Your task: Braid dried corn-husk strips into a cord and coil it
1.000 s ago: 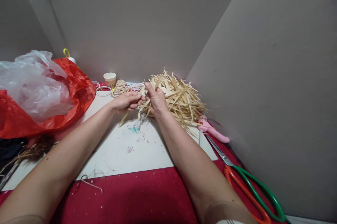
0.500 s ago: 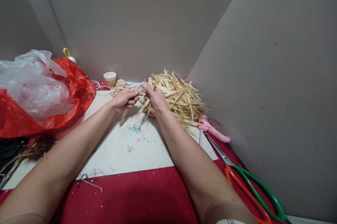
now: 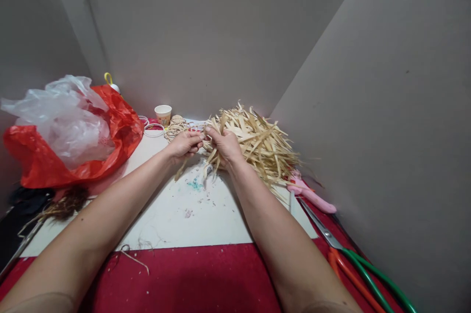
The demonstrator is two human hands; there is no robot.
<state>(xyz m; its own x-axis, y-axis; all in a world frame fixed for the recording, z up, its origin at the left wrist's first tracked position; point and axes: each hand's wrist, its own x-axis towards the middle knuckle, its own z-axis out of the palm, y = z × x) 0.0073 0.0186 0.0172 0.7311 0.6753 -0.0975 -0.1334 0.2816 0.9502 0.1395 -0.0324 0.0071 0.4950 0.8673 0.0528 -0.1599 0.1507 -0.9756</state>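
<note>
A bushy bundle of pale, flat straw strips [image 3: 261, 141] lies on the white board [image 3: 169, 224], right of centre. My right hand [image 3: 227, 147] is closed around strips at the bundle's left end, its thumb on top. Close beside it, my left hand [image 3: 186, 145] pinches a straw strip between thumb and fingertips. A loose end of a strip hangs below the left hand. The fingertips of both hands nearly meet, so the exact spot they grip is partly hidden.
Red and clear plastic bags [image 3: 84, 131] stand at left. A paper cup [image 3: 163, 115], white rings [image 3: 153, 130] and coiled cord [image 3: 176, 126] sit behind. Large scissors [image 3: 331, 239] and a pink-handled tool [image 3: 312, 195] lie at right, near the grey wall [image 3: 397, 131].
The whole view has shifted, so everything sits further right and slightly lower. Both hands stay close together at the left end of the straw bundle, still gripping strips.
</note>
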